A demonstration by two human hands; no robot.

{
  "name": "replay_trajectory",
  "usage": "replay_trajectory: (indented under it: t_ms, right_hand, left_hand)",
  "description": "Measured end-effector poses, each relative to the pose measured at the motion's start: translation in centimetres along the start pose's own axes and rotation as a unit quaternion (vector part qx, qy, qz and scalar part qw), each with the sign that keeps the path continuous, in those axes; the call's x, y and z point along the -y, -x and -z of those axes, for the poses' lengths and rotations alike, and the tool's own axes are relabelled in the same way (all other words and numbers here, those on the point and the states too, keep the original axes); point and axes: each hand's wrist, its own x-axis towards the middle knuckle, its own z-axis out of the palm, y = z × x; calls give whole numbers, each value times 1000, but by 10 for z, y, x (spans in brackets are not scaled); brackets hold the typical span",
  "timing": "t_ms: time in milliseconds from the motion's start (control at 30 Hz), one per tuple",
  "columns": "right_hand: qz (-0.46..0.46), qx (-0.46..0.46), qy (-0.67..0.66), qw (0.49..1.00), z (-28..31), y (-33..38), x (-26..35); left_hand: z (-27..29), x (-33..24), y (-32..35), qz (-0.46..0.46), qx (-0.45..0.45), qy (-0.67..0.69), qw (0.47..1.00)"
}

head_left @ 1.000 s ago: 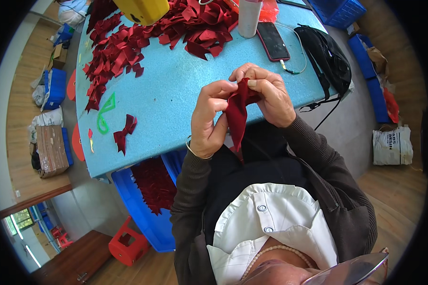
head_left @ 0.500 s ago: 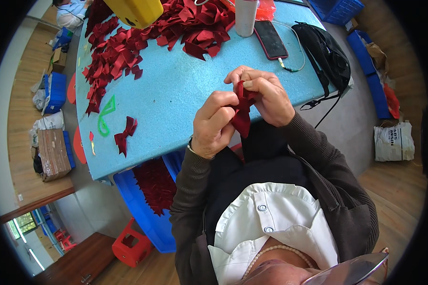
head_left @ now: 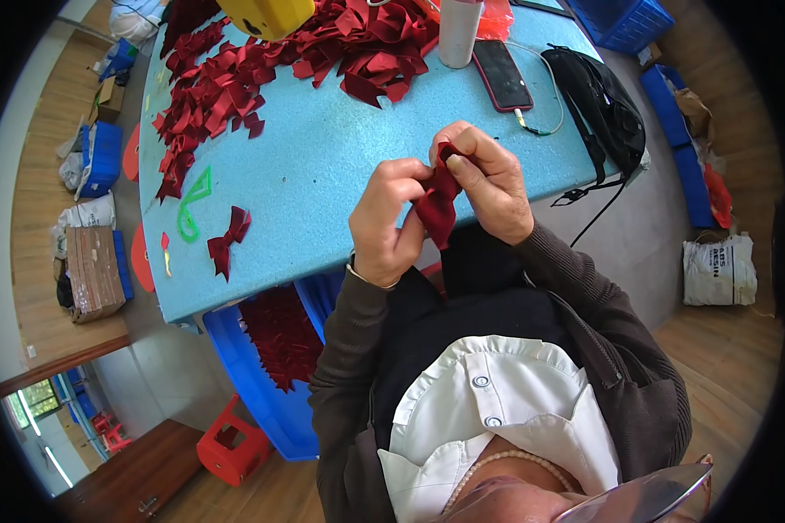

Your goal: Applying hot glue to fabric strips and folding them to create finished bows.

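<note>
Both hands are closed on one red ribbon (head_left: pixel 441 202), which lies directly between them near the table edge. The right hand (head_left: pixel 488 187) pinches the far end between thumb and forefinger. The left hand (head_left: pixel 385 218) grips the left side; exact fingertip contact is partly hidden. The ribbon's long axis runs from the right-hand pinch toward the body, the near end pointing down over the lap. Neither hand is nearer: both touch it. Left of the grip, on the table (head_left: pixel 296 218), lies a single bow (head_left: pixel 228 243); beyond the grip, a heap of red bows (head_left: pixel 371 44).
</note>
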Motion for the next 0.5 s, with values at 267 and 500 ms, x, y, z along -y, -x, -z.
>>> replay_trajectory:
  t_ms: [267, 500]
  right_hand:
    - [-45, -1, 1, 999, -8, 6, -4]
    - [-86, 2, -1, 996, -23, 16, 1]
  left_hand:
    - [8, 5, 14, 103, -7, 136, 985]
    - [6, -2, 19, 36, -42, -82, 995]
